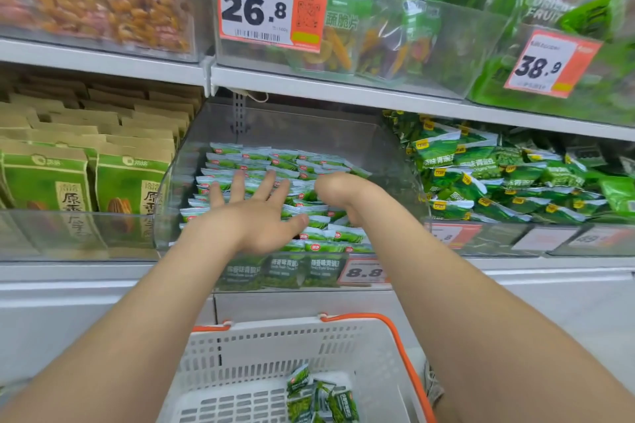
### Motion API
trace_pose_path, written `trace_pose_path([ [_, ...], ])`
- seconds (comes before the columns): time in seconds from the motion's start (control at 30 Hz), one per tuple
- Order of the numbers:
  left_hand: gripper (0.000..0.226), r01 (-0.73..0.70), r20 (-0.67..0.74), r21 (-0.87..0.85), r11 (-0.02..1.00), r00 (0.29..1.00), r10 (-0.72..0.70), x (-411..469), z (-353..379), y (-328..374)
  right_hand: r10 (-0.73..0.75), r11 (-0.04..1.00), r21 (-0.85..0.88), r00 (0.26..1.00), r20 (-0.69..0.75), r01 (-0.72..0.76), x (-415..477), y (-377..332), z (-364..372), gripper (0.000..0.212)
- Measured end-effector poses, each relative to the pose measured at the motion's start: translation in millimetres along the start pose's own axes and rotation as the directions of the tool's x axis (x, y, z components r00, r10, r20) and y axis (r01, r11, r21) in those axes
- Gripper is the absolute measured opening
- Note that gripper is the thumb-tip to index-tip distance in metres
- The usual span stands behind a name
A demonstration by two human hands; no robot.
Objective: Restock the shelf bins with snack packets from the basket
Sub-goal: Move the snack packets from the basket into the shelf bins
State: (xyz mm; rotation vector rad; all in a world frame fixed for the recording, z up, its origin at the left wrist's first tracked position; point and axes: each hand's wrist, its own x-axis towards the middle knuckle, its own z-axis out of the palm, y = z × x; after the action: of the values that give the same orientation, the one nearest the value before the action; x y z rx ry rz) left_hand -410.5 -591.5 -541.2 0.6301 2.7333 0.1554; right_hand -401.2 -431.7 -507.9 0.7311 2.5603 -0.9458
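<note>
Presently: left grip (256, 216) wide, fingers spread over small green-white snack packets (319, 161) in clear plastic shelf bin (165, 213); right grip (331, 187) alongside, state untellable.

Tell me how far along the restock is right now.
Done: the middle bin already holds tidy rows of green packets. In hand: the left hand lies spread flat over them; the right hand dips into the bin, fingers hidden, so any grip is unclear. Left: a few loose packets lie in the basket.
</note>
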Motion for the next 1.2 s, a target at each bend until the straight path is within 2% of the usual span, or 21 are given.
trace_pose_path([
  [0.07, 0.085, -0.006, 0.003, 0.006, 1.000, 1.000, 0.006, 3.7, 2.0, -1.2, 0.003, 0.994, 0.105, 0.999, 0.042, -0.007, -2.6, -3.5, 2.4, 0.058],
  [0.2, 0.086, -0.020, -0.055, -0.047, 0.999, 0.998, 0.018, 6.3, 5.6, -4.4, -0.041, 0.999, 0.001, 0.999, -0.034, 0.041, 1.1, 6.7, -1.5, 0.053],
  [0.27, 0.078, -0.055, -0.166, -0.094, 0.994, 0.985, 0.038, 1.9, 4.4, -4.4, -0.075, 0.991, -0.127, 0.979, -0.189, 0.051, -0.6, 17.9, -7.7, 0.055],
  [0.33, 0.058, -0.109, -0.363, -0.122, 0.987, 0.930, 0.058, -8.3, 2.5, -1.9, -0.187, 0.978, -0.163, 0.904, -0.385, 0.133, -9.9, 30.8, -13.4, 0.046],
  [0.4, 0.034, -0.157, -0.606, -0.101, 0.982, 0.792, 0.065, -22.0, 1.9, 6.1, -0.382, 0.919, -0.300, 0.762, -0.523, 0.256, -29.4, 43.0, -11.8, 0.041],
  [0.5, 0.024, -0.273, -0.831, -0.010, 0.962, 0.538, 0.144, -44.7, 11.4, 24.5, -0.558, 0.828, -0.388, 0.533, -0.636, 0.405, -63.1, 62.7, 5.1, 0.040],
  [0.6, 0.018, -0.385, -0.921, 0.163, 0.908, 0.270, 0.280, -67.7, 28.9, 40.3, -0.621, 0.717, -0.378, 0.290, -0.728, 0.586, -95.6, 88.9, 27.3, 0.028],
  [0.63, 0.017, -0.425, -0.915, 0.243, 0.872, 0.198, 0.351, -74.2, 38.1, 43.1, -0.632, 0.683, -0.389, 0.234, -0.739, 0.618, -104.3, 101.1, 35.6, 0.025],
  [0.67, 0.016, -0.465, -0.892, 0.322, 0.825, 0.144, 0.429, -79.2, 48.7, 45.0, -0.649, 0.662, -0.412, 0.204, -0.733, 0.627, -110.8, 114.7, 44.6, 0.022],
  [0.7, 0.015, -0.497, -0.855, 0.390, 0.775, 0.117, 0.506, -82.2, 60.8, 46.5, -0.668, 0.659, -0.429, 0.218, -0.712, 0.618, -114.3, 129.5, 54.2, 0.020],
  [0.73, 0.015, -0.521, -0.812, 0.433, 0.736, 0.130, 0.570, -83.7, 75.3, 47.4, -0.689, 0.664, -0.440, 0.267, -0.674, 0.604, -115.9, 146.0, 64.8, 0.020],
  [0.77, 0.014, -0.538, -0.768, 0.447, 0.715, 0.179, 0.614, -83.6, 91.9, 48.0, -0.701, 0.683, -0.441, 0.353, -0.620, 0.581, -117.2, 162.1, 75.0, 0.021],
  [0.87, 0.010, -0.574, -0.613, 0.329, 0.750, 0.474, 0.631, -79.8, 148.7, 47.5, -0.625, 0.763, -0.447, 0.708, -0.329, 0.466, -108.5, 213.3, 106.9, 0.027],
  [0.93, 0.010, -0.563, -0.418, 0.245, 0.789, 0.673, 0.610, -73.8, 182.8, 47.9, -0.499, 0.790, -0.466, 0.859, -0.113, 0.398, -97.5, 243.8, 128.1, 0.027],
  [1.0, 0.008, -0.529, -0.161, 0.187, 0.828, 0.815, 0.557, -66.1, 211.0, 51.8, -0.360, 0.817, -0.459, 0.930, 0.069, 0.350, -88.1, 267.0, 146.7, 0.028],
  [1.03, 0.010, -0.519, -0.042, 0.169, 0.838, 0.845, 0.533, -62.0, 225.6, 53.7, -0.291, 0.825, -0.463, 0.945, 0.147, 0.326, -84.3, 275.3, 154.7, 0.027],
  [1.13, 0.016, -0.475, 0.204, 0.179, 0.861, 0.874, 0.440, -51.4, 273.2, 57.0, -0.116, 0.845, -0.469, 0.945, 0.306, 0.256, -71.0, 296.0, 177.5, 0.018],
  [1.2, 0.014, -0.407, 0.336, 0.206, 0.890, 0.884, 0.326, -45.3, 307.9, 54.8, -0.048, 0.845, -0.480, 0.928, 0.370, 0.235, -61.7, 305.2, 189.3, 0.016],
])
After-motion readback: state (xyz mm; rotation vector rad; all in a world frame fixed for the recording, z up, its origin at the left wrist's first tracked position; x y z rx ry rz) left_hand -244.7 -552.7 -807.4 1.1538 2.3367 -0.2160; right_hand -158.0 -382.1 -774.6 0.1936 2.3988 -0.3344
